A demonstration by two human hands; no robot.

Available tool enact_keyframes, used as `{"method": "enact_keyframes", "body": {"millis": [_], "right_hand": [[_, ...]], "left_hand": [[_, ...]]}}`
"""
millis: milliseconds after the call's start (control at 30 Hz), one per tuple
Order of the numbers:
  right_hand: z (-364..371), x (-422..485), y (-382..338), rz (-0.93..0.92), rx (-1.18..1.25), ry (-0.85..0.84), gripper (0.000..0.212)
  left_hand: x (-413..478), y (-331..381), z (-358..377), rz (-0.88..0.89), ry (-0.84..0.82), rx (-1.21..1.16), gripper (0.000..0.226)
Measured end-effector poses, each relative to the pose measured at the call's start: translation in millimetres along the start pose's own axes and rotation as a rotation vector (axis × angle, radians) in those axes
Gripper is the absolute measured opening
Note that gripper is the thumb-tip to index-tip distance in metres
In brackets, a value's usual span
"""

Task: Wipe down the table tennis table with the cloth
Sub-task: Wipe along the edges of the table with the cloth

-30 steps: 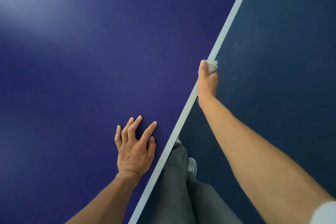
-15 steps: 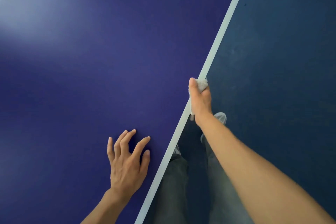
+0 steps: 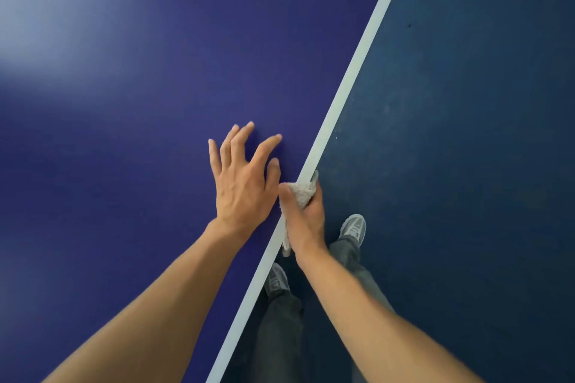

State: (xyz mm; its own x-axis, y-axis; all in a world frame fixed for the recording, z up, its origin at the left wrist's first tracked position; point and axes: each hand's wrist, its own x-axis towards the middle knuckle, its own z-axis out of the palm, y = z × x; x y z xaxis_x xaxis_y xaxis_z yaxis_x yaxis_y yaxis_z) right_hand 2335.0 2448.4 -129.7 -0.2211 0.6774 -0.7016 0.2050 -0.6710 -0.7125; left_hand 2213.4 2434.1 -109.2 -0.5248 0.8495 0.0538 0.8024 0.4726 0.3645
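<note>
The right grip (image 3: pixel 306 216) curls tight round a bunched, nubby pale cloth (image 3: pixel 300 191), largely hidden in the palm, at the white edge stripe (image 3: pixel 351 71) of the smooth blue counter (image 3: pixel 140 102). Just beside it, the left grip (image 3: pixel 242 186) lies splayed and empty on the counter.

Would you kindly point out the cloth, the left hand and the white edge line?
cloth (image 3: pixel 303 191), head view, bunched top
left hand (image 3: pixel 241 193), head view, back
white edge line (image 3: pixel 348 78), head view, mid-stripe
</note>
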Motion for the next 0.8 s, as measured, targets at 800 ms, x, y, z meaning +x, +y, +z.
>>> {"method": "enact_keyframes", "body": {"millis": [800], "right_hand": [[-30, 121, -118, -0.017, 0.055, -0.029, 0.055]], "left_hand": [[139, 47, 52, -0.039, -0.033, 0.094, 0.045]]}}
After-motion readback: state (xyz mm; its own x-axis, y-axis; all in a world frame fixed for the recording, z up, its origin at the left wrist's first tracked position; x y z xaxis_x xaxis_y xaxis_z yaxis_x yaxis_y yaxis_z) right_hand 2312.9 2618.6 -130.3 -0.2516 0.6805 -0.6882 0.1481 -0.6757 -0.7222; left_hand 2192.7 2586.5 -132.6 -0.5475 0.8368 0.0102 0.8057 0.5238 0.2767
